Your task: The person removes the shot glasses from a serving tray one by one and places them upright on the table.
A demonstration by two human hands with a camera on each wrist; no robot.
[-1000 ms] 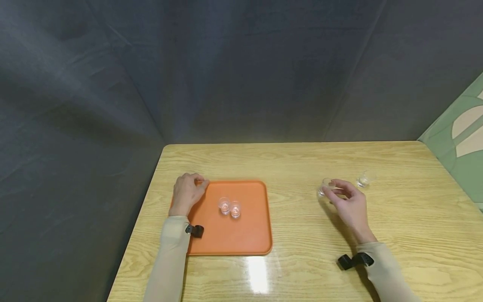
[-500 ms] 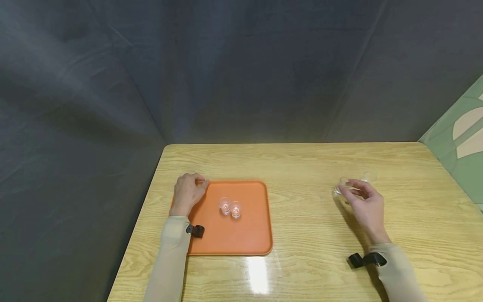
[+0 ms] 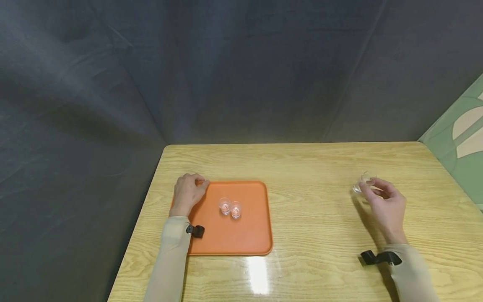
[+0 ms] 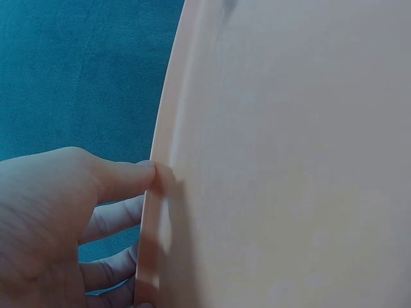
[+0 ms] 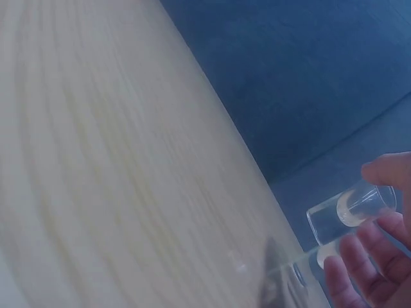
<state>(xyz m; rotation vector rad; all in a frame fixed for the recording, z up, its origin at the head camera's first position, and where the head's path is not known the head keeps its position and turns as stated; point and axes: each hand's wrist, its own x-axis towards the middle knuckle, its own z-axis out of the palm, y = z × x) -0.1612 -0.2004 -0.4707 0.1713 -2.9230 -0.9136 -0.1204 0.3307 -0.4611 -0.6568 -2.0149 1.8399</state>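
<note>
At the orange tray's (image 3: 226,239) far left corner, my left hand (image 3: 186,195) grips the rim; in the left wrist view the thumb (image 4: 125,178) lies on the edge and the other fingers are at its outer side. Two small clear shot glasses (image 3: 225,206) stand side by side on the tray. To the right, my right hand (image 3: 386,207) holds another clear shot glass (image 3: 356,189) between thumb and fingers, low over the table. Just behind it is one more clear glass (image 3: 367,174), partly covered by the held one and the fingers.
The wooden table (image 3: 302,235) ends at a dark cloth (image 3: 256,84) along the back and left. A green patterned panel (image 3: 460,138) borders the right side. Black camera straps (image 3: 195,230) sit on both wrists.
My right hand has carried its shot glass rightward across the table, up to the glass standing at the far right. The left hand, tray and its two glasses have stayed put.
</note>
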